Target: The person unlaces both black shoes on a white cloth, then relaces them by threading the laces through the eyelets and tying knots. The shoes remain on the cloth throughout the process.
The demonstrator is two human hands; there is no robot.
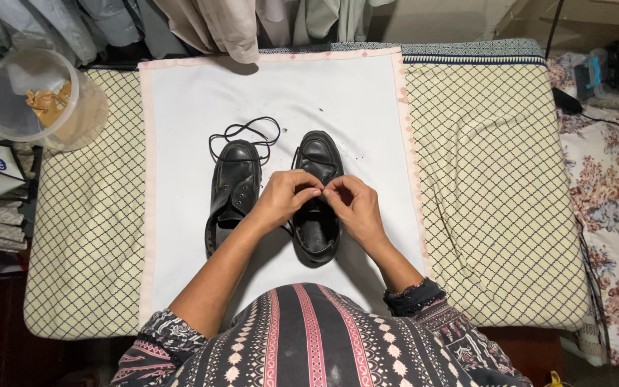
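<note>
Black leather shoe (317, 215), right-hand one of a pair, sits toe away from us on the white cloth (180, 143) at the middle of the padded table; we have both hands over its lacing area, left hand (281, 199) and right hand (356, 208) meeting fingertip to fingertip, each pinched on what we judge to be its thin black lace, though the lace itself is mostly hidden under the fingers. Progress, as we judge it: this shoe is mid-lacing, eyelets partly covered, so we cannot tell how many are done. Finish: dull black, creased at the toe, dark open mouth toward us. Just beside it, the other shoe (232, 193), its loose lace (245, 132) trailing in loops past the toe, not tied. Outward: checked table pad (496, 215), clear plastic tub (34, 97) at far left, hanging garments (216, 25) beyond
</note>
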